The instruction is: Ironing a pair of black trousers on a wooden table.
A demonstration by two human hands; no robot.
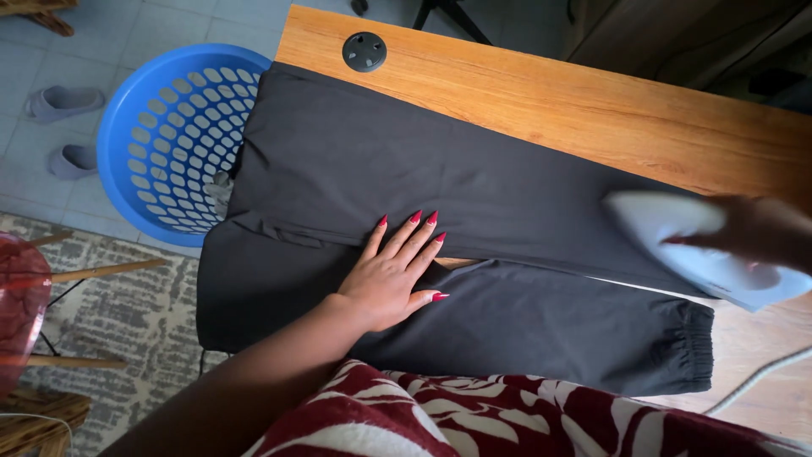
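**Dark trousers pressed flat on a wooden counter**

Spread across the middle of the frame: a pair of black fabric trousers with elastic cuffs, laid lengthwise on the orange-brown wooden counter, waist end hanging off the counter's left edge, cuffs toward the lower right. Resting palm-down on the trousers at centre, near the split between the two legs: the left hand, fingers spread and flat, red pointed nails, gripping nothing. At the right edge, blurred: the right hand, closed around the top of a white and pale-blue clothes iron sitting on the upper trouser leg. Trailing off the lower right corner: a light cord. Set into the counter at upper centre: a round black cable grommet. On the grey tiled floor at upper left, touching the counter's corner: a round blue plastic laundry basket with perforated walls. Further left: two grey slippers. Along the bottom: red-and-white patterned cloth.
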